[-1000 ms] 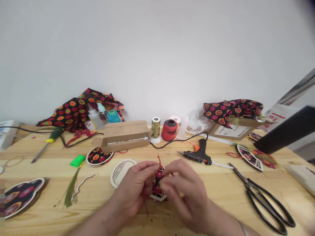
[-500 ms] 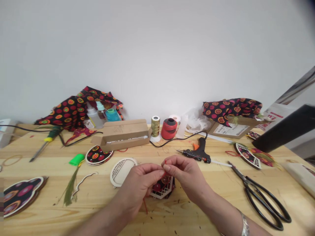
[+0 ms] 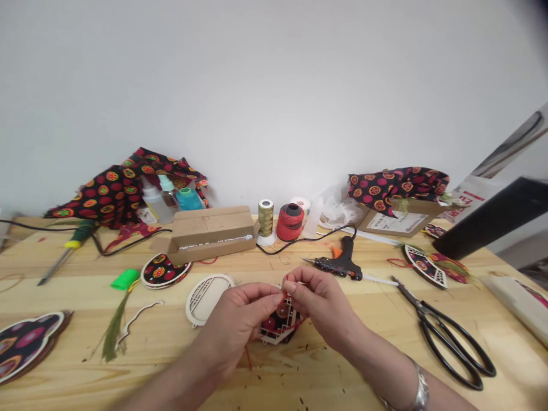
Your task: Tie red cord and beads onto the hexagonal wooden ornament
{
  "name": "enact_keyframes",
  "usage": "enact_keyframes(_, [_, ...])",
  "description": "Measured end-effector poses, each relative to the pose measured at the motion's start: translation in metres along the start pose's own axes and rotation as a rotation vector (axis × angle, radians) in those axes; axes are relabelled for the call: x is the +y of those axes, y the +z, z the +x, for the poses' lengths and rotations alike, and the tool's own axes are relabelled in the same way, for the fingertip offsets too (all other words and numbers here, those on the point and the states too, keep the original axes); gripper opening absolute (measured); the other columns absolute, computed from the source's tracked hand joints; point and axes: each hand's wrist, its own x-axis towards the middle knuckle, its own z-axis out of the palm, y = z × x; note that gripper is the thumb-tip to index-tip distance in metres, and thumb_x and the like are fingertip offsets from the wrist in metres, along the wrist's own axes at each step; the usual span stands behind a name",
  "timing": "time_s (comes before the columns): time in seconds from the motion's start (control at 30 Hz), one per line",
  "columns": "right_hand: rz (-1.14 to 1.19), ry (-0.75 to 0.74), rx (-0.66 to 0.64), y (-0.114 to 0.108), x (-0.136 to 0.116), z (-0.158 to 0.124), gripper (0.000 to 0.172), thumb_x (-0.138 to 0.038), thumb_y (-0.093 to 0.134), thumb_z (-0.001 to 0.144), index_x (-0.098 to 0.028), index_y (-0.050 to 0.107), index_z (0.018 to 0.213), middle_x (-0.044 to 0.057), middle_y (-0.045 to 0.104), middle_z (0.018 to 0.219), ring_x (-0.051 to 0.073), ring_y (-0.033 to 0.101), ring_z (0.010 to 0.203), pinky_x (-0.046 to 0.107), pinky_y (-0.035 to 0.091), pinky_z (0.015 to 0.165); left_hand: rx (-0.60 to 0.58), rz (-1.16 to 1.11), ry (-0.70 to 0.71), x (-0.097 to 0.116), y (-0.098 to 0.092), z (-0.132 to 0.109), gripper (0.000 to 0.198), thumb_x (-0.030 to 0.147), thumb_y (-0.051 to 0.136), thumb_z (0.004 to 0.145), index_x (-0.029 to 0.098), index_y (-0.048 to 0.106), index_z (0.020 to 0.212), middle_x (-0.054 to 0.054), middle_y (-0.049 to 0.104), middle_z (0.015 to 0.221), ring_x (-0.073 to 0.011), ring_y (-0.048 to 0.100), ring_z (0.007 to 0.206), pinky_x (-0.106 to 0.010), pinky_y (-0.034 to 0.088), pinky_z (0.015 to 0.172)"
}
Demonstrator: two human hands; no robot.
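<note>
Pinched fingers of my left hand [image 3: 246,317] and my right hand [image 3: 319,299] meet at the middle of the table, both closed on a thin red cord [image 3: 286,293]. A loose end of the cord hangs below my left hand. Just beneath my fingertips is a pale wooden lattice ornament [image 3: 280,328] backed with dark patterned fabric; my hands partly hide it. To the left of it lies a round wooden frame [image 3: 209,299] with lattice along one side, partly covered by my left hand.
A black glue gun [image 3: 340,262] and large scissors [image 3: 445,331] lie to the right. Behind stand a red thread spool [image 3: 290,222], a gold thread spool [image 3: 266,220] and an open cardboard box [image 3: 212,234]. A green tassel [image 3: 117,331] and screwdriver [image 3: 64,260] lie left.
The view has shifted slightly, so most table things appear a little further left. Both hands keep their pinch on the red cord, and a strand now shows across the lattice ornament.
</note>
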Motion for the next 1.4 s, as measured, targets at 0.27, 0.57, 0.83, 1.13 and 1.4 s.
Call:
enact_keyframes(0.27, [-0.04,-0.035,0.012,-0.003,0.0,0.002,0.024,-0.035,0.063,0.067,-0.014,0.051,0.065,-0.008,0.039,0.047,0.004,0.031,0.042,0.018,0.023,0.04,0.009,0.048,0.024,-0.005,-0.003,0.0,0.02,0.032,0.065,0.07,0.014,0.07,0.074,0.007,0.036,0.042,-0.0035,0.018,0.039,-0.019,0.01,0.038])
enact_keyframes(0.57, [-0.032,-0.018,0.031,-0.001,0.0,0.001,0.025,-0.036,0.065,0.064,-0.014,0.052,0.064,-0.007,0.041,0.046,0.004,0.032,0.041,0.017,0.023,0.038,0.036,0.031,0.012,-0.001,0.0,-0.001,0.012,0.025,0.068,0.066,0.015,0.071,0.071,0.005,0.05,0.042,-0.0028,0.026,0.036,-0.018,0.014,0.036])
enact_keyframes(0.83, [0.025,0.043,-0.026,-0.001,0.002,0.004,0.027,-0.038,0.064,0.067,-0.013,0.056,0.068,-0.007,0.046,0.043,0.004,0.035,0.037,0.016,0.026,0.037,0.083,-0.007,0.011,-0.005,-0.004,0.002,0.017,0.029,0.068,0.065,0.013,0.07,0.071,0.007,0.039,0.037,-0.0033,0.022,0.036,-0.018,0.014,0.036])
enact_keyframes(1.13, [0.047,0.004,0.048,-0.001,0.008,0.005,0.021,-0.027,0.073,0.055,-0.014,0.059,0.063,-0.004,0.057,0.054,0.007,0.046,0.047,0.019,0.036,0.045,0.09,0.036,0.019,-0.009,-0.006,0.004,0.019,0.031,0.067,0.065,0.013,0.067,0.07,0.008,0.035,0.039,-0.0033,0.02,0.037,-0.019,0.012,0.037])
enact_keyframes(1.4, [-0.121,-0.095,0.077,-0.001,0.008,0.005,0.012,-0.021,0.065,0.063,-0.014,0.056,0.06,-0.004,0.054,0.053,0.008,0.045,0.05,0.019,0.037,0.048,0.067,0.092,0.032,-0.012,-0.008,0.004,0.02,0.031,0.062,0.071,0.011,0.065,0.068,0.008,0.033,0.042,-0.0033,0.02,0.039,-0.02,0.012,0.038])
